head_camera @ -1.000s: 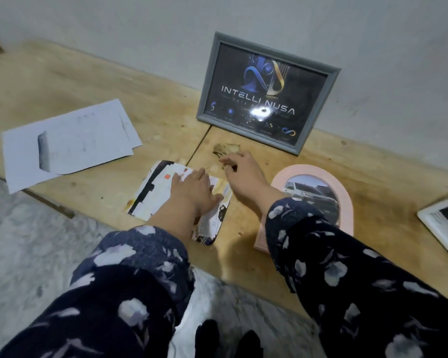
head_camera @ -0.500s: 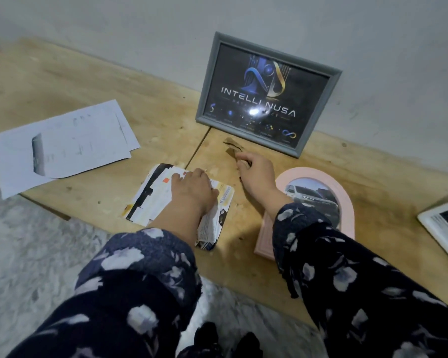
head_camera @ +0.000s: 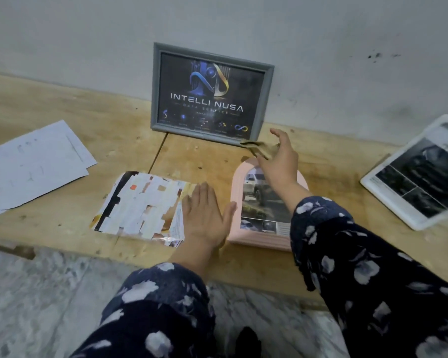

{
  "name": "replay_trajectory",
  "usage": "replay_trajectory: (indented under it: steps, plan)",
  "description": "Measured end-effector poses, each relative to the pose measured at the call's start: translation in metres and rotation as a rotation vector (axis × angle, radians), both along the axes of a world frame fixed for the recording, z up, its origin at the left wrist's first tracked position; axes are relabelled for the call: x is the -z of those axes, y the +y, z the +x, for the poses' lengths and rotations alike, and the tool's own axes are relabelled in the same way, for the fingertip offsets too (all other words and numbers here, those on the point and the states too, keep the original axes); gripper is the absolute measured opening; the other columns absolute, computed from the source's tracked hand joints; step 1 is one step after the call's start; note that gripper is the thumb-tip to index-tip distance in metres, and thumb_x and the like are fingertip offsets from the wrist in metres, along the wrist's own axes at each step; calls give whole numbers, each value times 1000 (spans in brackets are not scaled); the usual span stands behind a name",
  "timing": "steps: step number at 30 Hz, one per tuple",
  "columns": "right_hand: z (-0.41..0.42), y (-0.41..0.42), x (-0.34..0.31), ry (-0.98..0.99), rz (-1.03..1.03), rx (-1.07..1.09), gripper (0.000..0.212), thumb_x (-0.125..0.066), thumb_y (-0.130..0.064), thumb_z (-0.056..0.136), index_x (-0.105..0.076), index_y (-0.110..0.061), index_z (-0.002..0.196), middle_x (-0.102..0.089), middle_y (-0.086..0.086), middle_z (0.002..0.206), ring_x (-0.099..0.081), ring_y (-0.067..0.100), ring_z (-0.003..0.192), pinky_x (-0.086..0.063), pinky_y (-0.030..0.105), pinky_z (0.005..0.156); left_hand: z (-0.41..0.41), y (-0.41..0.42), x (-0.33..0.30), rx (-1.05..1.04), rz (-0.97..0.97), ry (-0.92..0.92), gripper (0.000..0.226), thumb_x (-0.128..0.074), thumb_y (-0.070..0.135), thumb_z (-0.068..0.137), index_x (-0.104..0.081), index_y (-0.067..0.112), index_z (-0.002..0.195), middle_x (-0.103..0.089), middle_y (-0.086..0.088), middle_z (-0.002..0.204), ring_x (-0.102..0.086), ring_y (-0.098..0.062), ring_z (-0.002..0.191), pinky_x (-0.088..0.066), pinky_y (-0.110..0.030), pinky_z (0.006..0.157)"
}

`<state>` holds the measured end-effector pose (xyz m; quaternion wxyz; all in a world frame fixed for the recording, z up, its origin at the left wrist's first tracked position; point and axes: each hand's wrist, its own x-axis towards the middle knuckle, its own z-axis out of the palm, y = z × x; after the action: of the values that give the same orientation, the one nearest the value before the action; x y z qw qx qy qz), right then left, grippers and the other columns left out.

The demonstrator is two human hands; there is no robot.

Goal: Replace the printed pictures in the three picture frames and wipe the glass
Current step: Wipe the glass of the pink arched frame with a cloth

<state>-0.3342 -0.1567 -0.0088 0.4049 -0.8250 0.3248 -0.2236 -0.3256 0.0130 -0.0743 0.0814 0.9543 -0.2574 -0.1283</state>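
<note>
A grey frame (head_camera: 156, 89) with a dark "Intelli Nusa" print leans against the wall. In front of it a pink arched frame (head_camera: 235, 192) with a car picture lies flat. A white frame (head_camera: 393, 200) with a dark car print lies at the right. My right hand (head_camera: 279, 161) hovers above the pink frame's top, fingers pinching a small brownish scrap (head_camera: 254, 147). My left hand (head_camera: 205, 215) lies flat with spread fingers, on the right edge of a pile of printed pictures (head_camera: 140, 202) and next to the pink frame.
Two white paper sheets (head_camera: 34, 164) lie at the left on the wooden tabletop (head_camera: 88, 120). The table's front edge runs just below my left wrist, with marbled floor (head_camera: 37, 293) beneath. The wall stands right behind the grey frame.
My right hand has lifted the brownish scrap off the table and moved it right, above the pink frame. My left hand has opened flat and slid right along the prints. The view has shifted left.
</note>
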Motion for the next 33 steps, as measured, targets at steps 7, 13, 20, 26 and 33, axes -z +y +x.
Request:
replay_trajectory:
  steps: [7, 13, 20, 26, 33]
  plan:
    - [-7, -11, 17, 145, -194, -4, 16, -67, -13, 82, -70, -13, 98, -62, 4, 107, -56, 22, 98, -45, 30, 79, -35, 4, 30, 222, -74, -24, 121, -1, 92, 64, -1, 11, 154, 1, -3, 163, 5, -14, 149, 7, -41, 120]
    - [11, -24, 37, 341, -398, -112, 27, -53, 1, 82, -62, -16, 102, -62, 6, 107, -59, 29, 92, -44, 33, 70, -31, -1, 34, 203, -120, -49, 126, -20, 95, 60, -2, 13, 154, -2, 1, 162, 6, -11, 148, 6, -43, 120]
    - [13, -24, 57, 576, -485, -359, 60, -44, 6, 82, -48, -23, 134, -45, 10, 138, -53, 31, 118, -46, 38, 88, -30, 2, 36, 180, -181, -44, 124, -27, 93, 61, -6, 14, 154, -5, 3, 162, 4, -9, 148, 6, -42, 120]
    - [-6, -6, 58, 564, -391, -482, 66, -43, 8, 82, -46, -25, 139, -39, 7, 149, -48, 31, 126, -44, 41, 98, -32, 2, 37, 178, -211, -47, 121, -34, 92, 64, -10, 13, 154, -9, 3, 162, -2, -10, 148, 6, -40, 120]
    - [-41, 22, 64, 488, -385, -561, 66, -43, 6, 84, -44, -27, 141, -39, -3, 151, -37, 20, 138, -33, 35, 110, -33, 2, 37, 165, -263, -75, 122, -36, 93, 62, -13, 14, 153, -15, 2, 160, -7, -11, 148, 5, -39, 120]
